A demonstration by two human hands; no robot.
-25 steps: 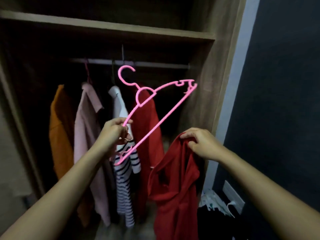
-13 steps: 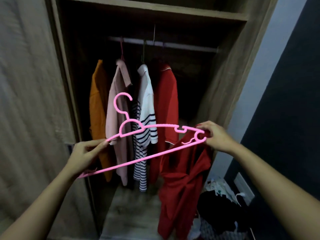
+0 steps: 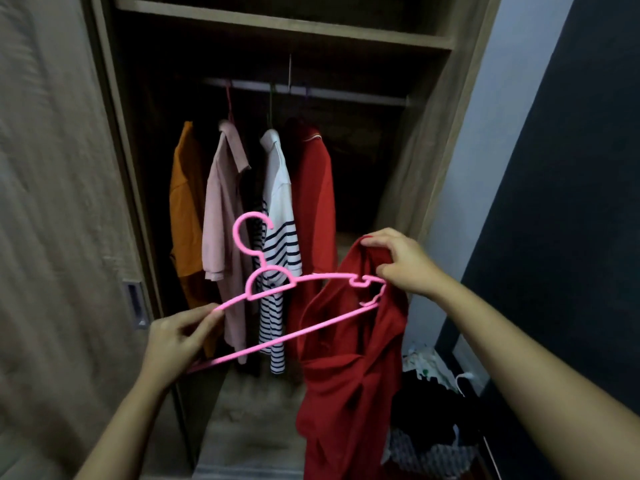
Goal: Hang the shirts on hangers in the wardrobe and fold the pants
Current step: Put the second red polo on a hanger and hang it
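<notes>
Right now the left hand (image 3: 176,341) pinches the near shoulder end of a pink hanger (image 3: 301,292), fingers pressed together on the thin arm. Its hook points up and its far shoulder end reaches across into the red shirt (image 3: 346,368). That shirt hangs bunched from the right hand (image 3: 405,261), whose grip is closed on the fabric at the top, just beside the hanger's notched end; the notch lies against the cloth, and whether it sits inside the neck opening cannot be told. Most of the shirt drops below the hanger's lower bar.

Behind, the wardrobe (image 3: 422,161) stands open, with a rail (image 3: 346,95) under a shelf. Four shirts hang from the rail side by side: an orange one (image 3: 183,216) at the left, then a pale pink one (image 3: 221,216), a white one with dark stripes (image 3: 280,237), and a second red one (image 3: 315,209) at the right. Low on the right, a dark heap of clothes (image 3: 426,427) lies on the floor beside the wardrobe
</notes>
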